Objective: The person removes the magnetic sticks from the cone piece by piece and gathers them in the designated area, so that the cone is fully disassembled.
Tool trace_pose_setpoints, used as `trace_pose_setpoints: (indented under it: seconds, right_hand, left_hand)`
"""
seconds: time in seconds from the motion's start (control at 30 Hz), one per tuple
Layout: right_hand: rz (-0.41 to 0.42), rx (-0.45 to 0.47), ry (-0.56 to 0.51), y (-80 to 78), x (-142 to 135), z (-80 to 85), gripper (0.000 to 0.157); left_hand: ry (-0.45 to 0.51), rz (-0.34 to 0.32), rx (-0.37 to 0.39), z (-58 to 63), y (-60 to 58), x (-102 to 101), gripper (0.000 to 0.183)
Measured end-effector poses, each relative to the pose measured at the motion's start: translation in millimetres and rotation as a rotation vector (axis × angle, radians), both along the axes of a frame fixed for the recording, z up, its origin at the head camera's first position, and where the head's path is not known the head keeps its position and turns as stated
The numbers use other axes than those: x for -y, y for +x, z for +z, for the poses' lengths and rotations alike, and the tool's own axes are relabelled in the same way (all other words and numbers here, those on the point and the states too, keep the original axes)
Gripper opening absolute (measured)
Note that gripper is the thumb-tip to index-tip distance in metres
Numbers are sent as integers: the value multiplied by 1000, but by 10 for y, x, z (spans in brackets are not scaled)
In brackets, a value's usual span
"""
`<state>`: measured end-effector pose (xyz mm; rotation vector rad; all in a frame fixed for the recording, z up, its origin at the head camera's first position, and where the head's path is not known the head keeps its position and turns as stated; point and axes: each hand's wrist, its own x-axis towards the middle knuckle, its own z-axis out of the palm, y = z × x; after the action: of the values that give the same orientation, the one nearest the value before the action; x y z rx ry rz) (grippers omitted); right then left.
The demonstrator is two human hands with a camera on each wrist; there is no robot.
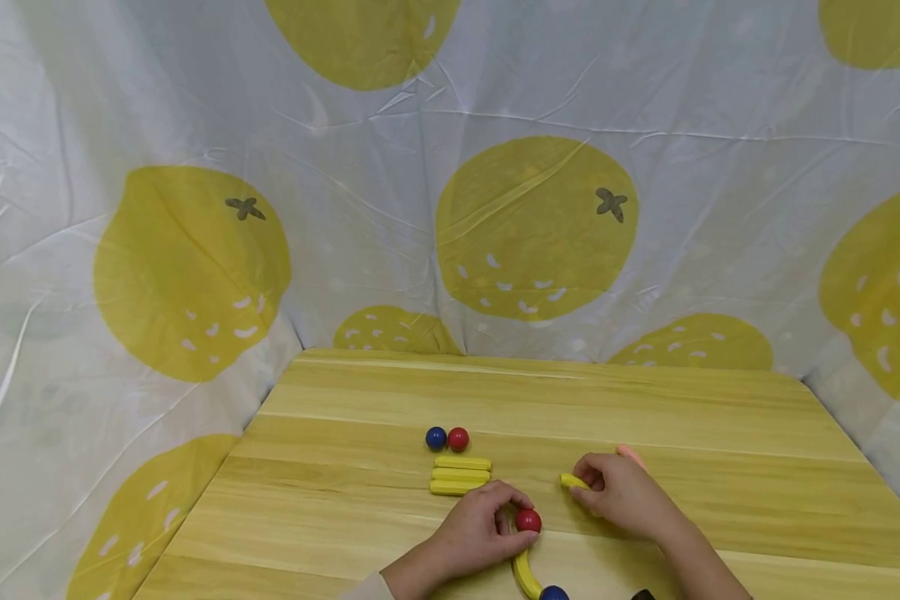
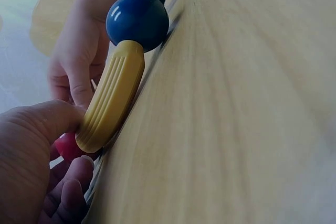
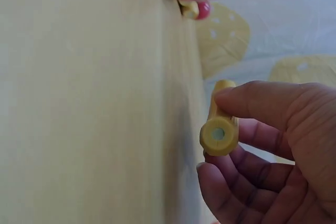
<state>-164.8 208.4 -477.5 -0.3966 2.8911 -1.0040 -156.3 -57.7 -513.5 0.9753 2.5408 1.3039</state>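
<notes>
My left hand [image 1: 480, 531] pinches a red ball [image 1: 528, 521] between thumb and fingers. From that ball a curved yellow stick [image 1: 524, 575] runs toward the near edge of the view and meets a blue ball [image 1: 554, 593]. The left wrist view shows the ridged curved stick [image 2: 113, 98] touching the blue ball [image 2: 137, 22], with the red ball partly hidden behind the fingers. To the right, my right hand [image 1: 626, 496] pinches a short yellow stick [image 1: 572, 481], apart from the red ball. A pale round disc sits in the end of this stick [image 3: 219, 134].
Several straight yellow sticks [image 1: 461, 463] lie side by side just beyond my left hand. Behind them another blue ball [image 1: 436, 438] and red ball [image 1: 458, 439] sit together. A pinkish-orange piece [image 1: 631, 455] shows partly behind my right hand. Lemon-print cloth [image 1: 375, 225] surrounds the wooden table [image 1: 330, 467].
</notes>
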Motion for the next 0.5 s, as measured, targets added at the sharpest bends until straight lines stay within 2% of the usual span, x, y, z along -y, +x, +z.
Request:
trace_pose_setpoints:
  seconds: [0.13,0.27,0.5]
  right_hand:
    - [-109,39,-8,-37,-160,73,13]
    - [-216,70,8,-62,-354,139,24]
    - [-320,53,77,-105,-648,129,36]
  left_hand:
    - [-2,-1,13,2,2,-3,26]
    - [-6,2,23,7,5,-6,26]
    - [0,-5,40,15,11,-5,27]
